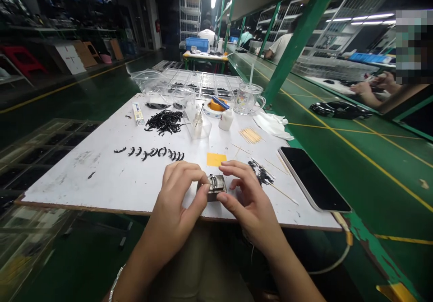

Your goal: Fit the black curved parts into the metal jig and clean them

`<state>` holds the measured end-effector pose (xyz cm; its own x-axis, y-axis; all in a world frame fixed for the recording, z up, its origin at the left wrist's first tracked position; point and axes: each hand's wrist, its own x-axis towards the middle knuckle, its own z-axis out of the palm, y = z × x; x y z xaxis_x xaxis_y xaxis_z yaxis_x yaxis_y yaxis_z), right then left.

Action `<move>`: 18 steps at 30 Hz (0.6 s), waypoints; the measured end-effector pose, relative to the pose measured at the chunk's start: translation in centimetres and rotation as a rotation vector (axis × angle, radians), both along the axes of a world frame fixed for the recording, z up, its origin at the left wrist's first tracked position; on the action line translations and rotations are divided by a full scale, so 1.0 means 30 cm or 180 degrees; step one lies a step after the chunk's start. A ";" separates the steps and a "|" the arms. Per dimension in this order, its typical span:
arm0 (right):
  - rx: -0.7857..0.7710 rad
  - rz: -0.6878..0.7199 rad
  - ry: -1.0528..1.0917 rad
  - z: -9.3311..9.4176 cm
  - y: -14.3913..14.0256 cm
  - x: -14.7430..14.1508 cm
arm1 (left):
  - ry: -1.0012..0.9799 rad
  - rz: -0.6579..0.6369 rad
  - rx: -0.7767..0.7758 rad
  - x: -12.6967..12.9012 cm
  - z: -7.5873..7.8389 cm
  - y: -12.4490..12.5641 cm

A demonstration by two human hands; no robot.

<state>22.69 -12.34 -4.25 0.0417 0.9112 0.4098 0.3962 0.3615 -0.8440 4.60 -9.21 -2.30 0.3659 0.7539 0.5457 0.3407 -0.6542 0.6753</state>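
A small metal block (218, 184) lies near the table's front edge, with a small dark curved piece (213, 181) on its top. At its left side is my left hand (182, 193), thumb and index finger pinched together at the block; whatever is between them is too small to make out. My right hand (248, 193) curves around the right side, thumb near the front corner and fingers apart, holding nothing visible. Just behind the block lies a yellow paper square (216, 159). Several black curved pieces (155, 153) form a row to the left.
Behind stand a black heap of curved pieces (164, 121), a clear plastic holder (198, 123), a white bottle (226, 120) and a glass mug (248, 99). Toothpicks (250, 135), cotton swabs (282, 192), black bits (260, 172) and a phone (313, 178) lie right. Co-workers sit beyond.
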 end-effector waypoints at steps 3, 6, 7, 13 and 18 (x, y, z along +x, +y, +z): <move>-0.0378 0.0372 0.0188 0.010 0.028 0.015 | -0.0123 -0.0119 -0.0257 0.010 -0.015 0.017; -0.0528 0.0498 0.0250 0.019 0.035 0.017 | -0.0088 -0.0101 -0.0239 0.013 -0.019 0.014; -0.0544 0.0504 0.0251 0.021 0.035 0.016 | -0.0076 -0.0087 -0.0230 0.014 -0.019 0.012; -0.0542 0.0512 0.0249 0.031 0.032 0.011 | 0.0105 -0.0065 -0.0184 0.010 -0.007 0.009; -0.0481 0.0533 0.0240 0.033 0.029 0.011 | 0.0429 -0.0050 -0.0073 -0.002 0.016 0.011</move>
